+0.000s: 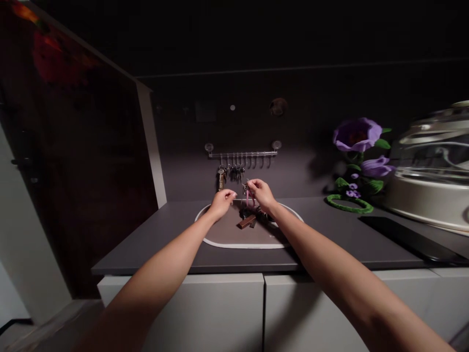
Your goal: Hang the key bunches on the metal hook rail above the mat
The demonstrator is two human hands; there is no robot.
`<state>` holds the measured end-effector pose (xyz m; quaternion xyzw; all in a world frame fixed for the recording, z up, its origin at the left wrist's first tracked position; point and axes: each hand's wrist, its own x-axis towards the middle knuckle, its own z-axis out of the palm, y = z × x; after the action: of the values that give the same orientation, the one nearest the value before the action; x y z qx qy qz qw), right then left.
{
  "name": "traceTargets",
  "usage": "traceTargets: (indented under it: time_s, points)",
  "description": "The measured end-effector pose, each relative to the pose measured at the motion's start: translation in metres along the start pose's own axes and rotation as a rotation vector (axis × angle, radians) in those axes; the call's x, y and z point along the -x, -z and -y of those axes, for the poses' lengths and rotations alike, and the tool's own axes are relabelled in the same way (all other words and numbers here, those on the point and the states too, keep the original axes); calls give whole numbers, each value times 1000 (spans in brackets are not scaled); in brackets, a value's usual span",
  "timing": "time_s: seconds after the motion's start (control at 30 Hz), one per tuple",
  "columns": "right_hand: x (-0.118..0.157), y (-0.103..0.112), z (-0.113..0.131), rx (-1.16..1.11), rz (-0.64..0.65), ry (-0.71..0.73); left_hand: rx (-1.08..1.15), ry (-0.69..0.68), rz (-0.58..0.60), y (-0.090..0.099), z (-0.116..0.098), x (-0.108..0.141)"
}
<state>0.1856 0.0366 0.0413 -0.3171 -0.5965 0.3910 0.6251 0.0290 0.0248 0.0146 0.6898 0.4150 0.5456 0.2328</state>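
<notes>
My right hand [261, 194] is closed, thumb and finger pinching a small bunch of keys [245, 188] with a pink strap [250, 197] dangling from it. Just left of it, my left hand [221, 203] is closed in a pinch; what it holds, if anything, is too small to tell. Both hands are above a brown oval mat [223, 234] with a white rim. A brown bar-shaped piece [246, 222] and some dark items [261, 214] lie on the mat. Behind the hands, several keys [236, 172] hang from a clear hook rail [244, 155], one with a long tan tag [221, 181].
The mat lies on a dark counter [157, 244] above white cabinets [227, 308]. To the right stand purple artificial flowers [357, 134] with a green ring base [350, 209], a cream appliance [432, 195] with a clear top, and a flat black object [406, 237].
</notes>
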Motion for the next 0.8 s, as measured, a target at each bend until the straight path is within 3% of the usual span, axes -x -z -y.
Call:
traceTargets:
  time_s: [0.13,0.3,0.8]
  points:
    - [-18,3,12,-35,-67,-50,-261,-113,40,-3,5,1]
    - [-45,-2,25,-44,-138,-50,-436,-218,57,-4,-1,4]
    - [-86,-20,18,-78,-342,-139,-552,-303,103,-5,4,1]
